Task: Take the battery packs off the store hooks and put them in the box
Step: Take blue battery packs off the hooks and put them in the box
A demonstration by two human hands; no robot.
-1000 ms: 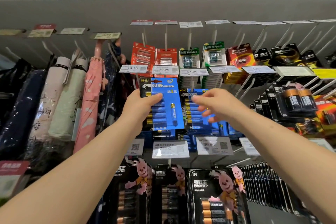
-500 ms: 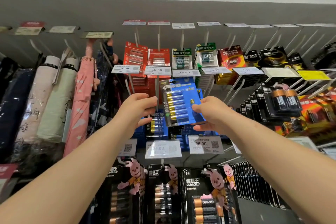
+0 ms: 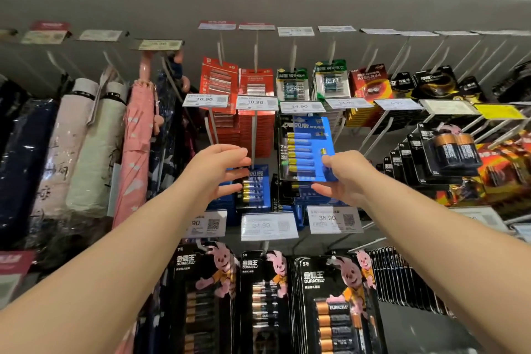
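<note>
The right hand (image 3: 343,178) pinches the lower right corner of a blue battery pack (image 3: 309,149), thumb on its front, and holds it upright in front of the middle hook row. The left hand (image 3: 217,171) holds nothing; its fingers are spread and loosely bent, just short of the blue packs on the hook (image 3: 254,188) behind it. Open air lies between the two hands, crossed only by a bare hook rod (image 3: 254,135) that runs up to the 10.90 price tag (image 3: 256,102). The held pack's top edge sits just under the 14.90 price tag (image 3: 301,107), and its left edge stands close beside the red battery packs (image 3: 255,123). Below both wrists hang the 21.90 price tag (image 3: 268,225) and the Duracell packs (image 3: 330,304); folded umbrellas (image 3: 135,149) fill the left. No box is in view.

Half a second ago the pack lay tilted between the hands; now it stands straighter, higher and further right, and the left hand has opened wider.
</note>
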